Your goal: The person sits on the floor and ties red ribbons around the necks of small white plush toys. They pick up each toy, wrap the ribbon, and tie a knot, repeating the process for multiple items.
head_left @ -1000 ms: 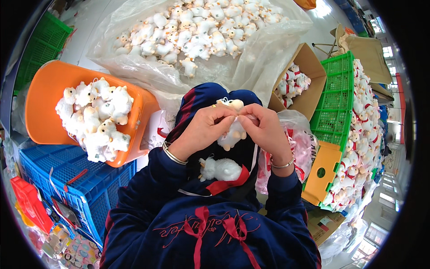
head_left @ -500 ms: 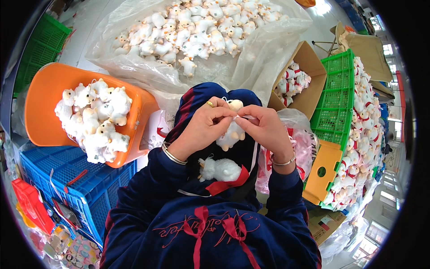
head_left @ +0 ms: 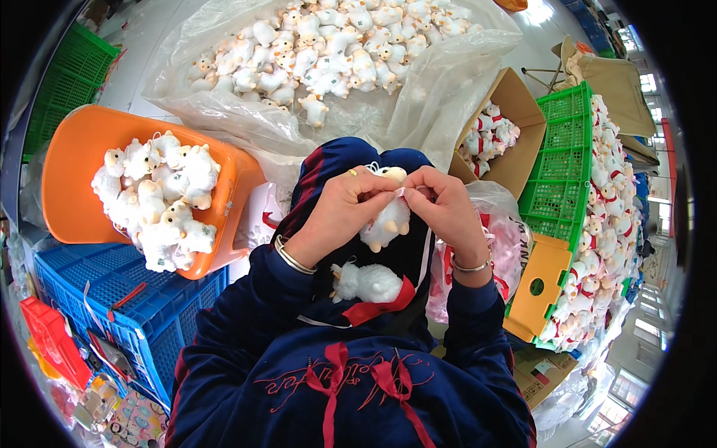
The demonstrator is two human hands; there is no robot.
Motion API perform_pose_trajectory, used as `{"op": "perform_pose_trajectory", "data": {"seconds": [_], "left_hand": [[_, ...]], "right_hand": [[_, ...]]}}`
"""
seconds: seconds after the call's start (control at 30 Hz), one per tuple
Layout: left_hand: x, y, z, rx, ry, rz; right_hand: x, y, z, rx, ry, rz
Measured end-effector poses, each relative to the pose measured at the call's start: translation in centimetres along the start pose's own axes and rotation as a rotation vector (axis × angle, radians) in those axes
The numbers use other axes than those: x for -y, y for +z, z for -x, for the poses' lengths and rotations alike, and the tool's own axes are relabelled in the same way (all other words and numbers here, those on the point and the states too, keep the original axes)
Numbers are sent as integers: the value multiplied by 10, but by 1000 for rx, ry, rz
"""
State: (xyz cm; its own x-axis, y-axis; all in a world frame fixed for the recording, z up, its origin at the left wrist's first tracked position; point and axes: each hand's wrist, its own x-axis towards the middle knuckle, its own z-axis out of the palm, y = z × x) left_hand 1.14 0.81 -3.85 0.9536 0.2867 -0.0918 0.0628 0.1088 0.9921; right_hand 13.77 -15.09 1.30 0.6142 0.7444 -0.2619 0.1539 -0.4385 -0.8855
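Left hand (head_left: 340, 210) and right hand (head_left: 454, 213) pinch a thin pale strip (head_left: 400, 193) at the neck of a white plush toy (head_left: 387, 227) between them — head toward twelve o'clock, body toward six — the left hand nearer, overlapping its ten-o'clock side

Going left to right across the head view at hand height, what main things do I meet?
Orange plastic chair → left hand → right hand → green crate → plush toys with red ribbons.
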Motion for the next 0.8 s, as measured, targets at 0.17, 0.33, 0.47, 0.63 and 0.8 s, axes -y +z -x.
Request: {"op": "perform_pose_trajectory", "data": {"seconds": [0.17, 0.33, 0.47, 0.63, 0.8], "left_hand": [[2, 4, -2, -26, 116, -83], [2, 7, -4, -15, 113, -61], [3, 10, -5, -23, 142, -119], [-2, 13, -4, -42, 81, -185], [-1, 16, -3, -94, 100, -167]], "right_hand": [[-2, 0, -1, 10, -8, -46], [-7, 1, -1, -25, 7, -83], [-12, -1, -1, -31, -8, -48], [-11, -4, -1, -2, 14, -66], [-7, -7, 1, 1, -95, 97]]}}
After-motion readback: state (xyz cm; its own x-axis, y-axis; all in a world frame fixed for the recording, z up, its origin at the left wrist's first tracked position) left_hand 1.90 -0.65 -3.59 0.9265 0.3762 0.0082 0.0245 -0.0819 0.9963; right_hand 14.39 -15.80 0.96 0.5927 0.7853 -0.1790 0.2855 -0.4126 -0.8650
